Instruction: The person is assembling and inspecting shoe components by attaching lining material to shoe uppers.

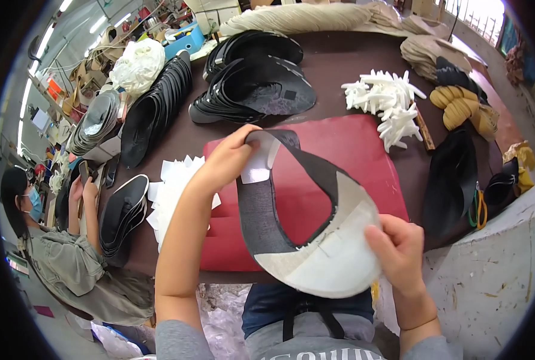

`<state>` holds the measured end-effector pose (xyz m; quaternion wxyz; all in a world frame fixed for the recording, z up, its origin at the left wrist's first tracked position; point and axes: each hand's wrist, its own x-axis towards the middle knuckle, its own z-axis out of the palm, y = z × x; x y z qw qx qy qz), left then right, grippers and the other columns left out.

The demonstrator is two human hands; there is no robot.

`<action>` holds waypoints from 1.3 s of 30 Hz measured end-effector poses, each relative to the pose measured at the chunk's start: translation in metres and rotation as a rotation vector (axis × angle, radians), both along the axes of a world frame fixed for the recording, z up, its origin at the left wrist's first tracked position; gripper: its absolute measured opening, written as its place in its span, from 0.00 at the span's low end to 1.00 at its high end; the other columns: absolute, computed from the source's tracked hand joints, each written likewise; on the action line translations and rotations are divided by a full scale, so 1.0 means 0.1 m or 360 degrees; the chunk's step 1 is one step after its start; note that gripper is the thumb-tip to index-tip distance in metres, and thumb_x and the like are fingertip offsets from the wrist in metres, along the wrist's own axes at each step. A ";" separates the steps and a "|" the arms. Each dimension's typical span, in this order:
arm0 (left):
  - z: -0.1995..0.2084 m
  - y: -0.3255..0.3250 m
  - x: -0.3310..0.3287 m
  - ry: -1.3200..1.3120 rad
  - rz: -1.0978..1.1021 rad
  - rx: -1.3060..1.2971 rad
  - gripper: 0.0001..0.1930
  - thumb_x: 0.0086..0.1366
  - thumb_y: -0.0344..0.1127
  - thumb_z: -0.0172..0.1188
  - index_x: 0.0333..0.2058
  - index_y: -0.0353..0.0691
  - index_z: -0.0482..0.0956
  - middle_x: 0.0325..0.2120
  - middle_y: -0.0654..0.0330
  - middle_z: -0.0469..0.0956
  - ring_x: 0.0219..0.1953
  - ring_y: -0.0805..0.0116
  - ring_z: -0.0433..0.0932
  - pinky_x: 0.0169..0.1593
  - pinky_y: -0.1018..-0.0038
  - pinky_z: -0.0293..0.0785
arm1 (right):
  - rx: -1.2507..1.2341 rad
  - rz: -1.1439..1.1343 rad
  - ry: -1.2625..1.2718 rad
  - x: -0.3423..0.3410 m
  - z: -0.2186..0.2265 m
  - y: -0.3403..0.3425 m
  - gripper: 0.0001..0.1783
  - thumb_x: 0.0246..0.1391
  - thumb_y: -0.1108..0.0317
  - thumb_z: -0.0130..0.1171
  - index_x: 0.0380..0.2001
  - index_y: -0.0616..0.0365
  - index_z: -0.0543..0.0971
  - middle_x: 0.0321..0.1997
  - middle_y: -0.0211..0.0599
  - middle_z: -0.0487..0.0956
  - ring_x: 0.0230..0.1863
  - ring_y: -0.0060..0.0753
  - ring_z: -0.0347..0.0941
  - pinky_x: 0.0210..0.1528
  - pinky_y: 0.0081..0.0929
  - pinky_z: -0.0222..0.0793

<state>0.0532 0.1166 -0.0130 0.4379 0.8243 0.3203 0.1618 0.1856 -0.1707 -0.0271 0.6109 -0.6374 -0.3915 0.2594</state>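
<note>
A shoe upper (315, 261) is held up over a red mat (351, 141), its inner side facing me. It has a pale, stiff-looking toe area and dark textured sides that form a loop. My left hand (222, 162) grips the heel end, where a small white patch (257, 171) lies against the dark lining. At the other end my right hand (398, 249) pinches the rim of the toe between thumb and fingers. Beside my left forearm, a heap of white cut pieces (177, 183) partly covers the mat's left edge.
Stacked black uppers (267, 90) stand at the far middle, with more rows (156, 111) to the left. White curled pieces (387, 99) and tan bundles (459, 105) lie right. A masked person (69, 240) sits at left, holding a phone (84, 172).
</note>
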 end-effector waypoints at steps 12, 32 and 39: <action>-0.20 -0.32 -0.07 -0.0697 0.0122 -0.0802 0.15 0.70 0.31 0.51 0.53 0.37 0.74 0.44 0.59 0.80 0.43 0.73 0.76 0.44 0.80 0.73 | 0.0227 0.0360 -0.0079 -0.44 0.11 0.23 0.09 0.56 0.77 0.59 0.39 0.66 0.84 0.23 0.33 0.83 0.19 0.17 0.71 0.21 0.15 0.66; -0.44 -0.72 -0.43 -0.0868 0.0265 -0.0936 0.20 0.67 0.31 0.56 0.56 0.34 0.72 0.45 0.53 0.80 0.38 0.64 0.80 0.42 0.72 0.78 | -0.0192 0.0047 -0.1208 0.11 0.06 0.86 0.17 0.47 0.80 0.60 0.44 0.63 0.81 0.35 0.38 0.78 0.25 0.35 0.71 0.30 0.27 0.69; -0.04 -0.99 -0.17 -0.0125 -0.0151 0.0032 0.23 0.63 0.23 0.53 0.57 0.33 0.72 0.52 0.56 0.78 0.47 0.69 0.77 0.50 0.75 0.74 | 0.0017 0.0149 -0.1533 0.24 0.07 0.89 0.14 0.46 0.78 0.62 0.40 0.60 0.82 0.37 0.36 0.78 0.29 0.37 0.71 0.35 0.27 0.68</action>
